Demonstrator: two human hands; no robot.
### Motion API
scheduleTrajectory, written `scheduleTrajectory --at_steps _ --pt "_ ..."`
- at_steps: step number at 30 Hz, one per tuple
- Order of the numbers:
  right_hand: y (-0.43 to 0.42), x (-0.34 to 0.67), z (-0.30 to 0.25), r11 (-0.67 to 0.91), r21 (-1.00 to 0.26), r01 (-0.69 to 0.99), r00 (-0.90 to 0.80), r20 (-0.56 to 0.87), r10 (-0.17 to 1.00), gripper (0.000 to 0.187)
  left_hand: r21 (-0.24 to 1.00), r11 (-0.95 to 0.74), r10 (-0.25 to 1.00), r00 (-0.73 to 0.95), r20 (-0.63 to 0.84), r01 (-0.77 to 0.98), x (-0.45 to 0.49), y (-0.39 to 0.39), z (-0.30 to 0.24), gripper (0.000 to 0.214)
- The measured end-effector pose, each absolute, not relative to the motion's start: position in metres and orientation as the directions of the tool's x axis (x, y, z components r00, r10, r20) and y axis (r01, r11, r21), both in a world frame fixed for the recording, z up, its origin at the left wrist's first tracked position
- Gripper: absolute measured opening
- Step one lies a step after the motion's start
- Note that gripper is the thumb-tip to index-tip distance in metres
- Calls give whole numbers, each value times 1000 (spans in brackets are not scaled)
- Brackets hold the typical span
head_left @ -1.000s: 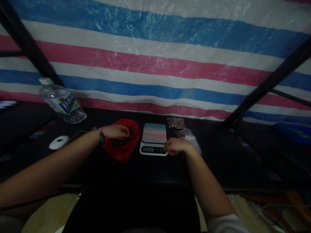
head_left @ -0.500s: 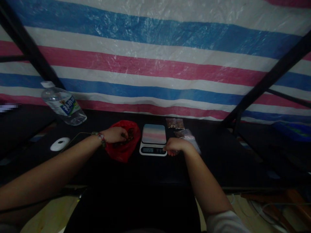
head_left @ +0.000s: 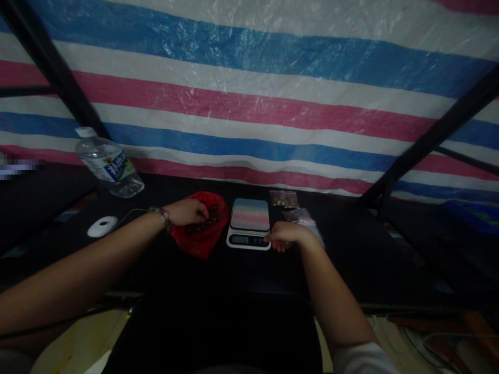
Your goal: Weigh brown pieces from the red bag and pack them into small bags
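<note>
A small white kitchen scale (head_left: 249,224) with a shiny top plate sits on the dark table (head_left: 241,270). My right hand (head_left: 286,235) rests at the scale's front right corner, fingers curled and pressed against its display panel. Left of the scale lies an open red plastic bag (head_left: 202,234) with small dark brown pieces inside. My left hand (head_left: 190,211), wrist wearing a beaded bracelet, reaches into the bag with fingers curled among the pieces. Whether it holds any is hidden.
Small clear packets (head_left: 284,198) of brown pieces lie behind and right of the scale. A water bottle (head_left: 109,163) stands at the back left, a white round object (head_left: 102,226) near it. A striped tarp (head_left: 249,104) and black metal bars close off the back.
My left hand has shifted slightly inside the red bag. My right hand stays at the scale's front corner. The view has drifted a little.
</note>
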State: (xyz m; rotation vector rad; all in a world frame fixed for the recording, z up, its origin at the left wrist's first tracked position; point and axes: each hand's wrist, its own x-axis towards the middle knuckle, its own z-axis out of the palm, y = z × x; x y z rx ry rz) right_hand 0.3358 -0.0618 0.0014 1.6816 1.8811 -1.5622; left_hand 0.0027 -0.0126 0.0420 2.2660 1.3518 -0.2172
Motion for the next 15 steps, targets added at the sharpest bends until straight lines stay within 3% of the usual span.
scheduleTrajectory --at_steps 15 --pt "-58 339 -3 -255 -561 787 -345 -744 572 42 372 -426 742 554 -377 825 12 -19 49 24"
